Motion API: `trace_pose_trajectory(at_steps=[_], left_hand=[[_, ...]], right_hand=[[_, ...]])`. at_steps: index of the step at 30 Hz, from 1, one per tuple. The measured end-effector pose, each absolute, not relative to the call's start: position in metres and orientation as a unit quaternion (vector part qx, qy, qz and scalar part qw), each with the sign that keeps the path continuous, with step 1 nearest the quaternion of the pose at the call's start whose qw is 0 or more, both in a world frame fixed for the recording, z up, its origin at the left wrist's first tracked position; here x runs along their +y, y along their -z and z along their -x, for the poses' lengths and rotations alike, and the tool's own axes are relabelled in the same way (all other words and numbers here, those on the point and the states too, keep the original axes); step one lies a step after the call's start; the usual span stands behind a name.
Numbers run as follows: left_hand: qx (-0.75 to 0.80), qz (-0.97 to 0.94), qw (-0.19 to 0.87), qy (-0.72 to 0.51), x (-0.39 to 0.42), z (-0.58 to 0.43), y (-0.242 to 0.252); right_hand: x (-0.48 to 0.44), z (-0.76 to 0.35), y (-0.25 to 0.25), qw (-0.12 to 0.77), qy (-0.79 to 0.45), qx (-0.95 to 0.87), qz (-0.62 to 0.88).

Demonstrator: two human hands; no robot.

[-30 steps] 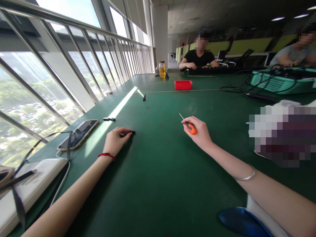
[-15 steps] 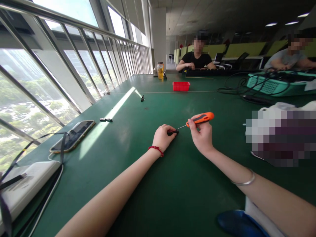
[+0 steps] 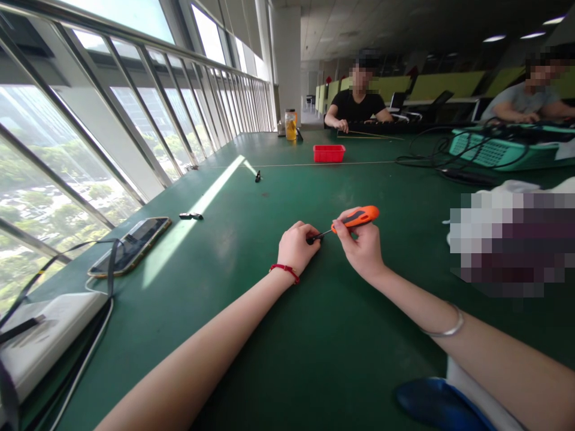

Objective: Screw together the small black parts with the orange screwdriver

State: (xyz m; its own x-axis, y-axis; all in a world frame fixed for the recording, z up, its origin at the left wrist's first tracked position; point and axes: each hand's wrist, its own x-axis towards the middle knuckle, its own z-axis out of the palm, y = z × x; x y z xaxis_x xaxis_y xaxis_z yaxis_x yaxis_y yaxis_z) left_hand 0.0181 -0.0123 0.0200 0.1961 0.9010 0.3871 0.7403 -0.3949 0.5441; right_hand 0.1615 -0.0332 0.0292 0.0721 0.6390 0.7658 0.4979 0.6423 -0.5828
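My left hand [image 3: 298, 246] is closed on a small black part [image 3: 315, 237], pressed down on the green table [image 3: 251, 299]; the fingers hide most of the part, and its kind cannot be made out. My right hand [image 3: 362, 248] grips a screwdriver [image 3: 359, 218] by its orange and grey handle. The thin shaft slants down to the left, and its tip meets the black part beside my left fingertips. Farther off on the left lie two other small black pieces, one a flat strip [image 3: 191, 216], the other a little lump [image 3: 257, 176].
A phone [image 3: 130, 246] and a white power strip [image 3: 49, 335] with cables lie at left along the railing [image 3: 148, 72]. Beyond my hands stand a red box [image 3: 329, 154] and a jar [image 3: 291, 127]. At right are a teal basket [image 3: 485, 148] and white cloth [image 3: 507, 185]. Two people sit opposite.
My right hand has moved left with the screwdriver, bringing its shaft farther over the black part. My left hand stays almost in place. The person opposite has shifted an arm.
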Motion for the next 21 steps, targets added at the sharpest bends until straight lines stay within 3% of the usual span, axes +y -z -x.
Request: trace_pose_trajectory(at_steps=[21], left_hand=[[0.573, -0.776, 0.047, -0.26, -0.022, -0.023, -0.032]], right_hand=[[-0.042, -0.154, -0.036, 0.591, -0.091, -0.681, 0.422]])
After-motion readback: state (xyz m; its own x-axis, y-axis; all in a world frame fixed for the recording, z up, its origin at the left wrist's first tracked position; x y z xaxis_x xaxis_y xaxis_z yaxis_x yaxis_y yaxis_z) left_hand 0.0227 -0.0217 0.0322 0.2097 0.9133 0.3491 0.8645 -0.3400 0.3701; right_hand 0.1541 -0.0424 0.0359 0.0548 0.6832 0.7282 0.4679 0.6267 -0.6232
